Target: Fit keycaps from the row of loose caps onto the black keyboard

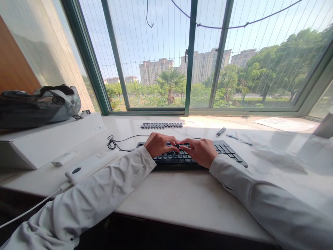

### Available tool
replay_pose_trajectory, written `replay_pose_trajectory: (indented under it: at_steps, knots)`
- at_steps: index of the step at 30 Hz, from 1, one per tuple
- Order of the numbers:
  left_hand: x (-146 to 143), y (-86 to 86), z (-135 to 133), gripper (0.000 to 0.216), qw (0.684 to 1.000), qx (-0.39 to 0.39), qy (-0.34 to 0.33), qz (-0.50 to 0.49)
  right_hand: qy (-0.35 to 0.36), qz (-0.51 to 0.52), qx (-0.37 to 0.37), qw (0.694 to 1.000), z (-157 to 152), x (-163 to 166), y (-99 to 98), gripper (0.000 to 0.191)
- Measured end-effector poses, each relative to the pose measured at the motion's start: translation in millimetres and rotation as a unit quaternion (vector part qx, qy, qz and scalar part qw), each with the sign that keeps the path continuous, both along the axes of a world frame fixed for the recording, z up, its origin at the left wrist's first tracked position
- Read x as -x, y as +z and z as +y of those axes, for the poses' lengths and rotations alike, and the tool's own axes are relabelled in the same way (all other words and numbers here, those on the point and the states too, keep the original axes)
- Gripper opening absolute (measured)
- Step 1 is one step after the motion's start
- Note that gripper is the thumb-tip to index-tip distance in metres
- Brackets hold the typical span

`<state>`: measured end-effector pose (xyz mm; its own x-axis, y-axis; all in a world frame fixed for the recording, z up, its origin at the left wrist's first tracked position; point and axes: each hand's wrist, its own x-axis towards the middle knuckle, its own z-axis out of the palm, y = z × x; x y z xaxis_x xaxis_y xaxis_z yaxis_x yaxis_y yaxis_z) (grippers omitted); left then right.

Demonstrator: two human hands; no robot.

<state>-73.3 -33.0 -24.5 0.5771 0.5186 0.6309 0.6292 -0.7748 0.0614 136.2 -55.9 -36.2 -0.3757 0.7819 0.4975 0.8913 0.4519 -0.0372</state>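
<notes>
A black keyboard lies on the pale marble-patterned sill in front of me. My left hand and my right hand meet over its middle. Between their fingertips sits a small black keycap, pinched from both sides just above the keys. Part of the board near my left hand shows bare switch places without caps, while the number pad at the right has its caps on. Beyond the keyboard, loose black keycaps are laid out in rows. My hands hide much of the key area.
A coiled black cable lies left of the keyboard. Further left are a white power bank and a white box bearing a dark headset. To the right lie a small grey tool, a thin blue-black tool and a clear plastic bag.
</notes>
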Motion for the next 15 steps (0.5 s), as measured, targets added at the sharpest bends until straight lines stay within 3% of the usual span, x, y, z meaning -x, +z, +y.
replay_pose_trajectory:
  at_steps: [15]
  knots:
    - [2.8,-5.9,4.2,0.031,1.000,-0.017,-0.003,0.018,0.032,0.012,0.008,0.999,3.2,-0.1,-3.6,0.034]
